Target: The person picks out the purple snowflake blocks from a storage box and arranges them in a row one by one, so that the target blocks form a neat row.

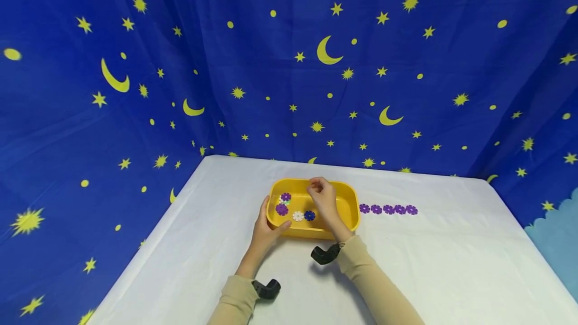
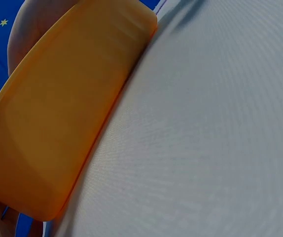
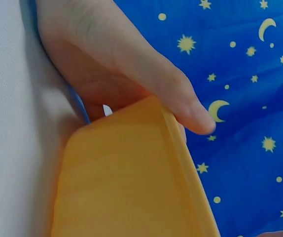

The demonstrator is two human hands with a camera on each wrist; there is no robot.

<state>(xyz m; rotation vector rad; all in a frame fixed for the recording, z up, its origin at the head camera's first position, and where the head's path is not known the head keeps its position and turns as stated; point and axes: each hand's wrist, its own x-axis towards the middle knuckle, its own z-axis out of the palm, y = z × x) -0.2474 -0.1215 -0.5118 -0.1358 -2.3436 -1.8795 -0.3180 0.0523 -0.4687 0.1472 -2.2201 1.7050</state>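
Observation:
A yellow plastic box (image 1: 293, 232) stands on the white table. My left hand (image 1: 266, 229) grips its left end, the thumb over the front rim and the fingers along the outer left wall. The box's outer wall (image 2: 67, 103) fills much of the left wrist view. My right hand (image 1: 324, 197) is over the box, toward the back rim, fingers bent. Whether anything is between its fingertips is hidden. Inside the box lie a white snowflake disc (image 1: 298, 216), a blue snowflake disc (image 1: 309, 215), and purple snowflake discs (image 1: 282, 209) with pale ones partly beneath them at the left.
Right of the box, several purple snowflake discs (image 1: 389, 209) lie in a straight row on the white tablecloth (image 1: 451, 255). A blue curtain (image 1: 280, 64) with yellow stars and moons hangs behind and at both sides. A black wrist camera (image 1: 325, 255) is strapped to each wrist.

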